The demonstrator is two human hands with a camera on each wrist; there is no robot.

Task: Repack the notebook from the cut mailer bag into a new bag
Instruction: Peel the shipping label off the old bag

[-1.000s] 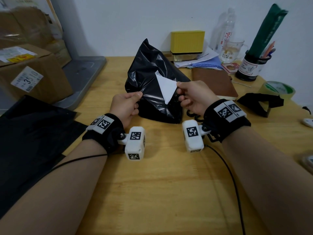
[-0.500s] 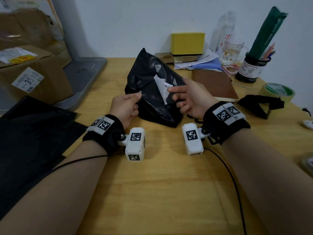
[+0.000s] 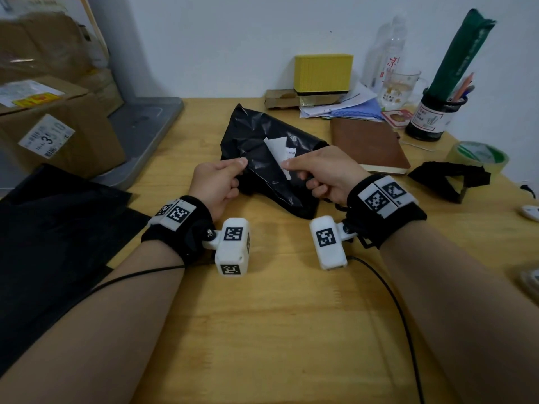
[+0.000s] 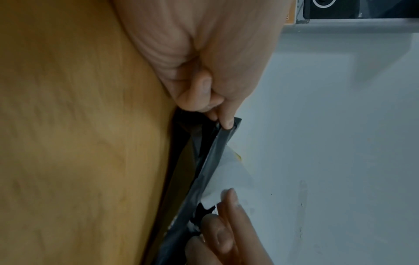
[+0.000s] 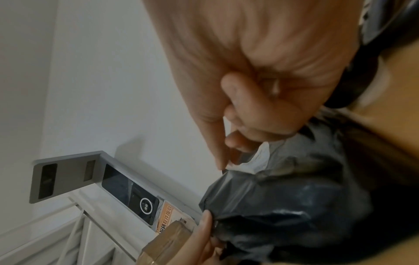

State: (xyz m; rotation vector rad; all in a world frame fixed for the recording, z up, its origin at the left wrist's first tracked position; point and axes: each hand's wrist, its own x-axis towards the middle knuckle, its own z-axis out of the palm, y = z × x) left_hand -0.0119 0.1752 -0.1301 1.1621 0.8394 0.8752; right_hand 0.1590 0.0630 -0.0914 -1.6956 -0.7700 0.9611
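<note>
A crumpled black mailer bag (image 3: 259, 147) with a white label (image 3: 280, 153) lies on the wooden table (image 3: 277, 316) in the head view. My left hand (image 3: 218, 182) pinches the bag's near left edge between thumb and forefinger, as the left wrist view shows on the bag edge (image 4: 223, 136). My right hand (image 3: 318, 176) pinches the bag's near right part at the white label; its fingers curl on the black plastic (image 5: 283, 197) in the right wrist view. A brown notebook (image 3: 367, 144) lies flat on the table behind my right hand. Flat black bags (image 3: 49, 228) lie at the table's left.
Cardboard boxes (image 3: 55, 132) and a grey tray (image 3: 143, 129) stand at the left. At the back are a yellow box (image 3: 322, 72), papers, a glass mug (image 3: 401, 88) and a pen pot (image 3: 437, 112). A tape roll (image 3: 478, 156) and a black strap (image 3: 449, 179) lie right.
The bag has come down from standing upright to lying lower and flatter on the table. Both hands have dropped with it and still pinch its near edge.
</note>
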